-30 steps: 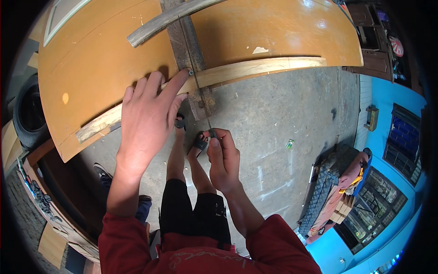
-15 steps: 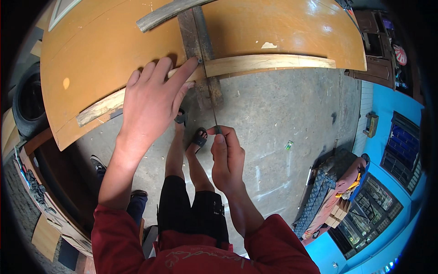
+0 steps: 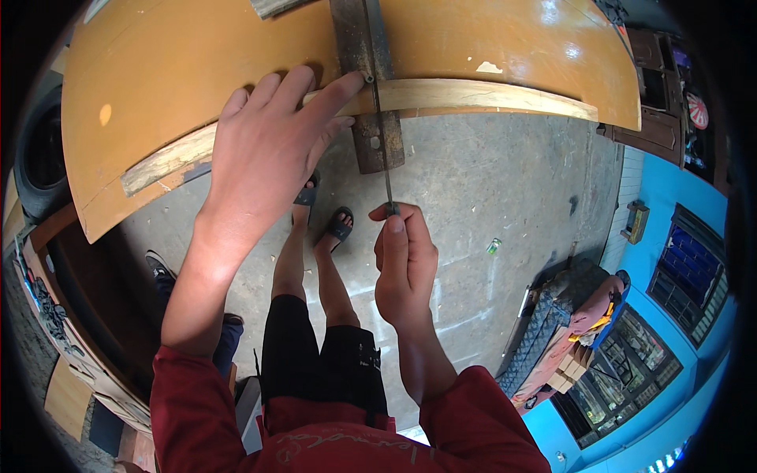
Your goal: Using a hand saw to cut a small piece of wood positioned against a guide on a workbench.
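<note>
Sawing of the pale wooden strip (image 3: 481, 94) is judged to be in hand; a straight, steady stroke seems called for. The thin dark blade (image 3: 384, 142) is pinched by the right hand (image 3: 406, 260); the strip, beyond it along the orange tabletop's (image 3: 197, 79) edge, is clasped by the left hand (image 3: 264, 158), well apart.

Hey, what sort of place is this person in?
Probably a garage or home workshop: there's a bare concrete floor, a tyre at the left, and what looks like a thin saw blade crossing a wood strip along the table's edge.
</note>
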The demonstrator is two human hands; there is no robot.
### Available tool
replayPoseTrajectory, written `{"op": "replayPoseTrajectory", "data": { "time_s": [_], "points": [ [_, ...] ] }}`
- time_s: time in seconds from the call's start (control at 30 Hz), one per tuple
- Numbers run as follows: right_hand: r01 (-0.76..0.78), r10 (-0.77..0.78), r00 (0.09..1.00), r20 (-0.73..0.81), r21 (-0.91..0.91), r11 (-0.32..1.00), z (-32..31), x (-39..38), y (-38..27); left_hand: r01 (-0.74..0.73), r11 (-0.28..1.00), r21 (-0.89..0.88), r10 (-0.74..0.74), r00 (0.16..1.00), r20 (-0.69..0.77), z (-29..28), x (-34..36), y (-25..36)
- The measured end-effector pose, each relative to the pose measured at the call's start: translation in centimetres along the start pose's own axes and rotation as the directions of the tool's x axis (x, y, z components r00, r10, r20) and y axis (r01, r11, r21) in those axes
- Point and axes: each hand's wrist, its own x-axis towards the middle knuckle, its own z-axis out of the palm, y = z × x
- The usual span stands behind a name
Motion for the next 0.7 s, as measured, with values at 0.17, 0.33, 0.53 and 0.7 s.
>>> {"op": "replayPoseTrajectory", "data": {
  "time_s": [0.17, 0.33, 0.53, 0.7],
  "points": [
    [0.003, -0.003, 1.0, -0.012, -0.001, 1.0, -0.15, -0.34, 0.3, 0.002, 1.0, -0.021, -0.001, 1.0, 0.024, -0.22, 0.07, -0.08],
    [-0.003, 0.003, 1.0, 0.014, -0.004, 1.0, -0.59, 0.01, 0.61, 0.023, 0.999, -0.039, -0.022, 1.0, 0.018, -0.16, 0.02, 0.14],
    [-0.006, 0.006, 0.999, -0.032, 0.006, 1.0, -0.14, -0.12, 0.04, 0.016, 0.999, -0.05, -0.014, 1.0, 0.026, -0.48, 0.19, 0.11],
    [0.052, -0.052, 0.999, -0.004, -0.01, 0.999, -0.18, 0.23, 0.27, 0.043, 0.996, -0.074, -0.04, 0.998, 0.039, -0.56, 0.24, 0.25]
  ]
}}
